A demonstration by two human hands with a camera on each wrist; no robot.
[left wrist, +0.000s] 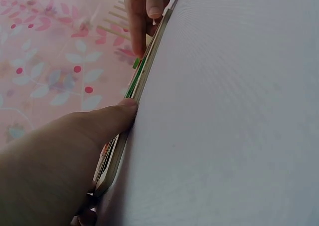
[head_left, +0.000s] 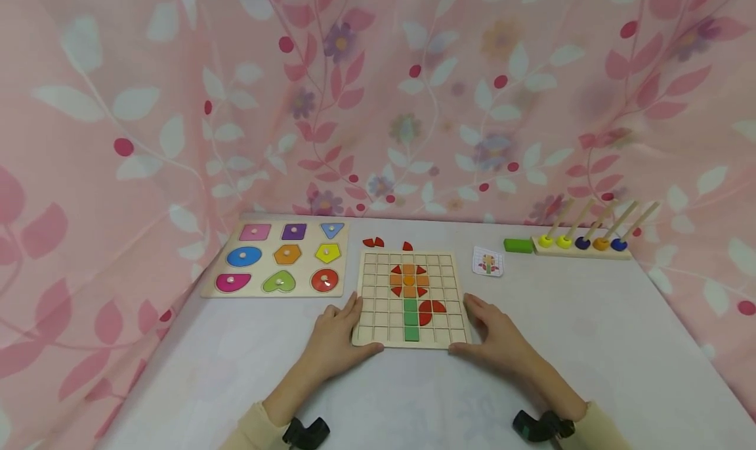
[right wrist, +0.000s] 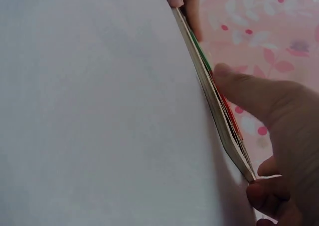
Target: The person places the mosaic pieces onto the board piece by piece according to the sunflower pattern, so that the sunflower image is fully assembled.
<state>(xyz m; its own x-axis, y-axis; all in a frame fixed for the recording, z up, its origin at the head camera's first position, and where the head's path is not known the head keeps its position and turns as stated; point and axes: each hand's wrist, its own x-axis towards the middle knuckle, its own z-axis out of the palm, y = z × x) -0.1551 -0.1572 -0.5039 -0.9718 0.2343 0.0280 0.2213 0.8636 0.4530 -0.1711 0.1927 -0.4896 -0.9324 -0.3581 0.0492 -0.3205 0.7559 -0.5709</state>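
A square wooden grid board (head_left: 378, 325) lies on the table between both hands. On it, orange pieces (head_left: 409, 291) and red corner pieces form a flower above a stem of green squares (head_left: 411, 319), with red quarter-circles (head_left: 438, 306) to the stem's right. My left hand (head_left: 333, 342) grips the near left corner, thumb along the front edge and fingers against the left side. At the near right corner my right hand (head_left: 502, 342) holds the board the same way. The right wrist view shows that thumb (right wrist: 239, 84) by the board's edge.
Loose red pieces (head_left: 373, 242) lie behind the board. A patterned card (head_left: 487, 262) sits to its right, then a green block (head_left: 518, 245) and a peg stand with coloured rings (head_left: 581, 250). To the left is a shape puzzle board (head_left: 301, 283). A floral curtain (head_left: 378, 109) hangs behind.
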